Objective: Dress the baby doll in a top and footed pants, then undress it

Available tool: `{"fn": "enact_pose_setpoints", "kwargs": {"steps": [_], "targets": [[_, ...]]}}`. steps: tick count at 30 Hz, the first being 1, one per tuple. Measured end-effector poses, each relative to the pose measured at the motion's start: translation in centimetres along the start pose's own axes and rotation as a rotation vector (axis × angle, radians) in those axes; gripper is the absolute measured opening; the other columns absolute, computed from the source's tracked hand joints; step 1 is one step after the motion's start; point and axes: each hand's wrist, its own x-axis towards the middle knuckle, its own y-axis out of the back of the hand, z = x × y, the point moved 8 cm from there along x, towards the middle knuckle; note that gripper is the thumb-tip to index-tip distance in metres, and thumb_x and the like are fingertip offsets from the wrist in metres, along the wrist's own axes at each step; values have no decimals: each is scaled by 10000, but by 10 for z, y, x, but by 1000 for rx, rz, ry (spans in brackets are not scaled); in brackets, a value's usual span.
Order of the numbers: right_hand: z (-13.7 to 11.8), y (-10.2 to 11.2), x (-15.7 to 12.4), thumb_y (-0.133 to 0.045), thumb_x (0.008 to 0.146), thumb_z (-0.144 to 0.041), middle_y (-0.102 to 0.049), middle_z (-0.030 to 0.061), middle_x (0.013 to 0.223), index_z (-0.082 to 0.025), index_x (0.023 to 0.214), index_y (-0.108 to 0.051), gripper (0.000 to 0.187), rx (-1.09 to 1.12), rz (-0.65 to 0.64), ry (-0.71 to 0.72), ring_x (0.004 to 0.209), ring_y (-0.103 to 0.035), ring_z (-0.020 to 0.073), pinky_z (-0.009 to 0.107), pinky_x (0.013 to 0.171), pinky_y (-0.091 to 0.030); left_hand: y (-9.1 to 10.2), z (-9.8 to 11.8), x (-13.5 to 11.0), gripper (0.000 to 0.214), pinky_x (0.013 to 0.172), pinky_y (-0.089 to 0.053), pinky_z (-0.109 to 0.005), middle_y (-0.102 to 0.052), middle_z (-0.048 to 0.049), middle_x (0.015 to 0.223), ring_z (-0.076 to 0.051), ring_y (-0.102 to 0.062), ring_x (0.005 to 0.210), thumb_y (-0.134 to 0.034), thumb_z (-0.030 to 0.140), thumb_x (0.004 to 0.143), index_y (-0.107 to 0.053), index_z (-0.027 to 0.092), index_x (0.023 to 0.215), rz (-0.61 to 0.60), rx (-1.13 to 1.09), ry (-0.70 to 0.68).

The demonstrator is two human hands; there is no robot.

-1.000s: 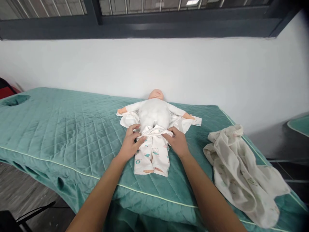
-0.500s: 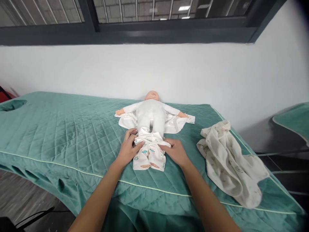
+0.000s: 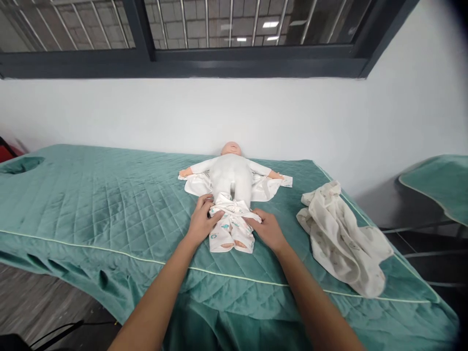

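A baby doll with a white cloth body lies on its back, head toward the wall and arms spread. White printed baby pants cover its lower legs, with the feet just showing at the cuffs. My left hand grips the waistband at the left, thumb on top. On the other side, my right hand pinches the right edge of the waistband. The waist part is bunched around the doll's legs. Beneath the doll's back and arms a white printed baby shirt is spread flat.
A crumpled white printed cloth lies to the right on the green quilted bed cover. A white wall and a dark window frame rise behind. Another green padded surface stands at the far right.
The camera view has shifted slightly. Both hands keep their hold on the pants' waistband, and the pants sit at about the same place on the doll's legs.
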Motion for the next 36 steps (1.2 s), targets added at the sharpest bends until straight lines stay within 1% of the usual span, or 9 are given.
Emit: {"fn": "enact_pose_setpoints", "kwargs": {"steps": [7,11,13,17,19,24,27,30,36], "targets": [[-2,0,-1,-598,814,-539,-467,-33,628,-215,630,-502,385,-43,21,3,642,-430,150,287,602,-332,1,1,-1,245,1148,-390,-414,-458,-116,1405,-256,-511,1300,-635,406,890,-590,178,811,-8,-55,27],[-3,3,0,-575,811,-501,-487,-28,629,-218,632,-503,342,-66,46,2,659,-447,159,290,620,-349,1,11,-24,287,1175,-356,-447,-432,-128,1421,-273,-461,1344,-605,433,914,-606,169,802,-57,-66,-10],[-2,4,1,-571,801,-471,-525,-22,656,-217,663,-534,291,-73,64,-1,683,-472,168,296,650,-367,0,18,-41,300,1191,-338,-466,-402,-141,1451,-291,-418,1388,-631,469,895,-633,172,928,-95,-76,-49],[-1,5,4,-564,784,-425,-549,-17,687,-211,680,-549,238,-70,73,-13,700,-486,169,299,668,-380,-5,30,-64,900,1204,-318,-522,-319,-197,1527,-355,-332,1454,-859,539,639,-464,172,1360,-152,-44,-150],[-3,4,0,-557,791,-421,-533,-20,669,-211,658,-523,250,-64,63,-18,685,-477,162,292,649,-375,-7,33,-66,1058,1200,-315,-550,-318,-214,1533,-374,-324,1460,-907,519,560,-390,167,1414,-133,21,-175],[-21,-8,-28,-579,848,-514,-546,-27,632,-203,667,-543,362,-42,-88,-26,639,-494,156,283,605,-372,-5,31,-59,832,1163,-381,-522,-348,-194,1511,-345,-383,1425,-853,448,664,-445,170,1334,-94,90,-173],[-38,-19,-45,-685,808,-542,-693,16,879,-196,935,-642,371,-65,-237,18,798,-604,206,309,702,-447,-2,30,-55,692,1165,-384,-495,-350,-169,1498,-331,-388,1415,-825,413,697,-510,176,1265,-123,84,-166],[-52,-19,-50,-804,706,-504,-712,63,1038,-212,1049,-633,482,-277,-240,68,939,-628,268,352,795,-463,2,32,-54,523,1158,-391,-472,-366,-152,1460,-323,-401,1391,-816,390,703,-578,178,1118,-137,73,-160],[-69,-4,-49,-633,793,-290,-690,9,788,-223,835,-602,84,-475,-188,30,729,-615,201,299,645,-381,23,35,-62,170,889,-495,-364,-532,-62,1002,-221,-560,997,-709,313,791,-602,182,806,-97,148,-148]]}}
